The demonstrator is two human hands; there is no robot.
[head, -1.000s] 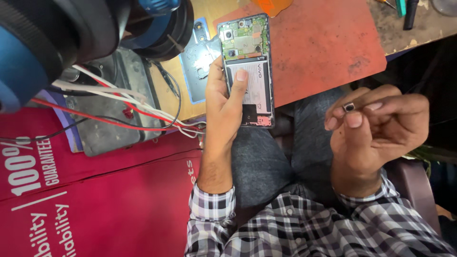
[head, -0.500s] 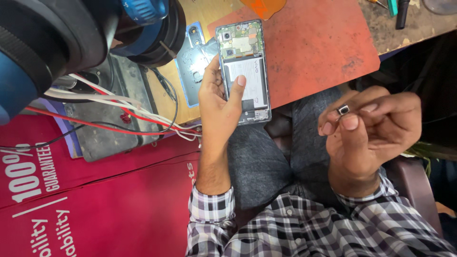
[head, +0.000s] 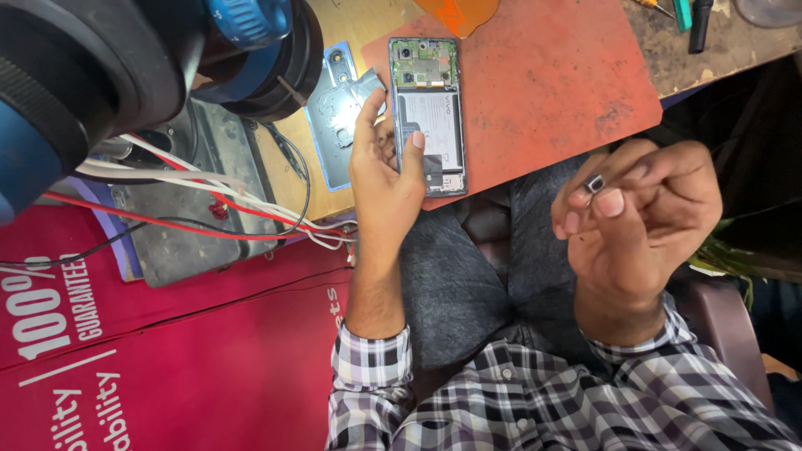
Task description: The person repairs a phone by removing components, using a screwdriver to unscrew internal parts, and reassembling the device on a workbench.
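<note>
An opened smartphone (head: 428, 113) without its back cover lies on the red work mat (head: 551, 83), its battery and green circuit board showing. My left hand (head: 380, 179) grips it along its left edge, thumb resting on the battery. My right hand (head: 639, 221) is raised over my lap, apart from the phone, pinching a tiny dark square component (head: 595, 184) between thumb and fingertips.
The blue back cover (head: 334, 117) lies left of the phone on the wooden bench. A large black and blue device (head: 125, 67) with red and white wires (head: 209, 213) fills the upper left. Tools (head: 689, 21) lie at the bench's far right. A red banner (head: 150, 359) hangs below.
The view has shifted slightly. My left hand stays on the phone; my right hand keeps the small part pinched and has turned a little.
</note>
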